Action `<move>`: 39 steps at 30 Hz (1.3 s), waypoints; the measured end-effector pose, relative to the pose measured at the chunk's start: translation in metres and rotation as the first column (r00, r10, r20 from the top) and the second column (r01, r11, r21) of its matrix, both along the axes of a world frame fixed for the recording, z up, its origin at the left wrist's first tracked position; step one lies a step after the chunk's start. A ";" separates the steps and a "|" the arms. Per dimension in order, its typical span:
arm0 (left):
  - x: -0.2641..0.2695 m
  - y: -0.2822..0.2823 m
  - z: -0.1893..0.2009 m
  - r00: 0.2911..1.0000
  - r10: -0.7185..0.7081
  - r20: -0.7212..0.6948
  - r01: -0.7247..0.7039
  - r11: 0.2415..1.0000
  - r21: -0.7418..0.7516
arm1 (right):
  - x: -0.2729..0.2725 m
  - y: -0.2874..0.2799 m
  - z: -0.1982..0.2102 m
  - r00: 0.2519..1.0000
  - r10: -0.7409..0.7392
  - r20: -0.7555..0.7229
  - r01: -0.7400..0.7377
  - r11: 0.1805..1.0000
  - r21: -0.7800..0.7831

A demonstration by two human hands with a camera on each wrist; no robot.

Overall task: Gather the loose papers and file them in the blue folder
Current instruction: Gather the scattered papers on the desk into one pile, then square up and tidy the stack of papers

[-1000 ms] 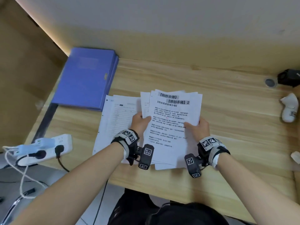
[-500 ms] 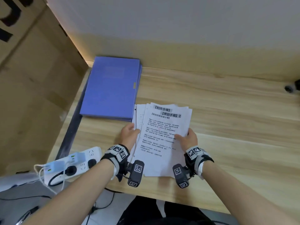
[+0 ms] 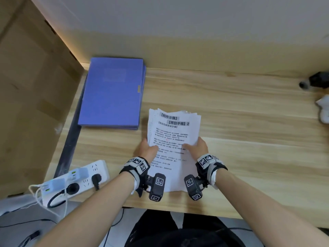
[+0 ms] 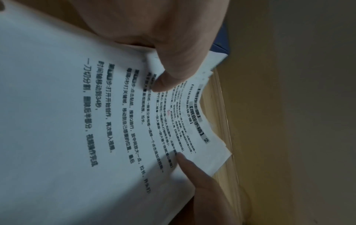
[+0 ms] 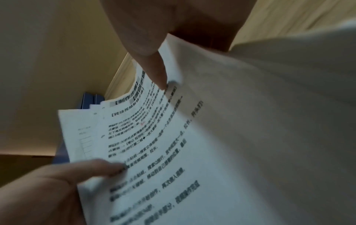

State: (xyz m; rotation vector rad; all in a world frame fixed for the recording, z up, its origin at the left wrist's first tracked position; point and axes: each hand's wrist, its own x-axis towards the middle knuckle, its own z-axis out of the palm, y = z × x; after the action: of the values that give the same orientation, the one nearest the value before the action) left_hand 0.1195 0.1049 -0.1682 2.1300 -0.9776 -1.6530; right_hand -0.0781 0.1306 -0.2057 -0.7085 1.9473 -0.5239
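Bare wood of the pale wooden bench (image 3: 249, 122) is left open right of and behind the held stack of printed white papers (image 3: 175, 132), while the left is closed off by the flat blue folder (image 3: 114, 91), the white power strip (image 3: 74, 182) and the brown cardboard wall (image 3: 32, 97).

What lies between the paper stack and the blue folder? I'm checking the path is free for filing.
Only a narrow strip of bare wooden desk, seen in the head view, separates the paper stack from the closed blue folder.
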 end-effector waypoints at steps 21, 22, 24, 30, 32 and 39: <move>-0.095 -0.065 0.176 0.938 -0.231 -0.259 0.046 0.822 -0.568 | -0.131 -0.021 0.182 0.941 0.060 0.334 0.184 0.737 -0.651; -0.093 -0.061 0.174 0.934 -0.263 -0.241 0.082 0.816 -0.573 | -0.135 -0.015 0.180 0.939 0.061 0.339 0.190 0.729 -0.658; -0.088 -0.050 0.162 0.919 -0.333 -0.211 0.163 0.809 -0.565 | -0.139 -0.003 0.173 0.941 0.064 0.333 0.177 0.746 -0.642; -0.093 -0.034 0.146 0.877 -0.410 -0.253 0.202 0.790 -0.579 | -0.132 0.010 0.157 0.950 0.022 0.313 0.169 0.804 -0.570; -0.099 -0.037 0.151 0.867 -0.416 -0.274 0.188 0.783 -0.593 | -0.131 0.006 0.164 0.940 0.015 0.341 0.202 0.781 -0.591; -0.093 -0.042 0.164 0.847 -0.439 -0.300 0.175 0.763 -0.623 | -0.141 0.003 0.175 0.925 0.081 0.372 0.199 0.729 -0.655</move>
State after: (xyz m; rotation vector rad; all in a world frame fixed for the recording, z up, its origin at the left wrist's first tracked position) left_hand 0.0267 0.0627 -0.0040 1.1766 -1.5048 -1.5845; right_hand -0.2192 0.1332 -0.0307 -0.9130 1.3810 -1.3669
